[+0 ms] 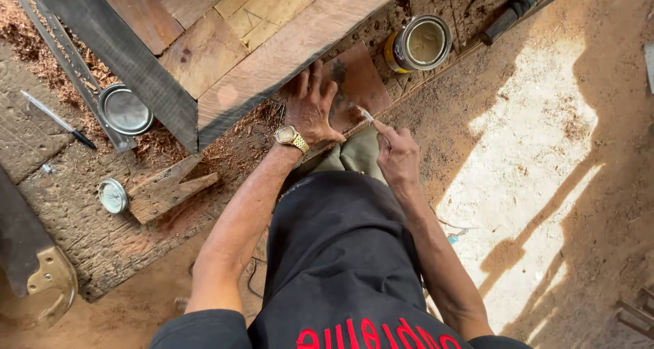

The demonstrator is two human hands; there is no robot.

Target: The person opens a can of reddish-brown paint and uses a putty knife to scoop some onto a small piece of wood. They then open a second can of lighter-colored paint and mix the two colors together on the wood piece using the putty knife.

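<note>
left hand [310,107]: laid flat with fingers spread on a reddish-brown square board [357,83]; nothing is grasped, the grip is released; a gold-coloured wristwatch [291,138] is worn on the wrist.
right hand [397,155]: clenched around a small thin pale tool [366,114], whose tip is held against the near edge of the reddish-brown board, just beside the left hand; the kind of tool cannot be told.
reddish-brown board: placed at the edge of a rough, sawdust-strewn wooden table [102,233], partly under a frame of pale wooden planks [272,49] with one dark plank.
open metal can [421,44]: stood upright beyond the board, with a yellow wall and pale contents, well apart from both hands.
round metal lid [125,109]: laid on the table to the left, beside a long metal ruler [65,53].
small round lid [112,196]: laid near a notched wooden offcut [167,189].
dark pen [58,119]: laid at the far left of the table.
floor [531,185]: reddish earth, crossed by patches of sunlight.
</note>
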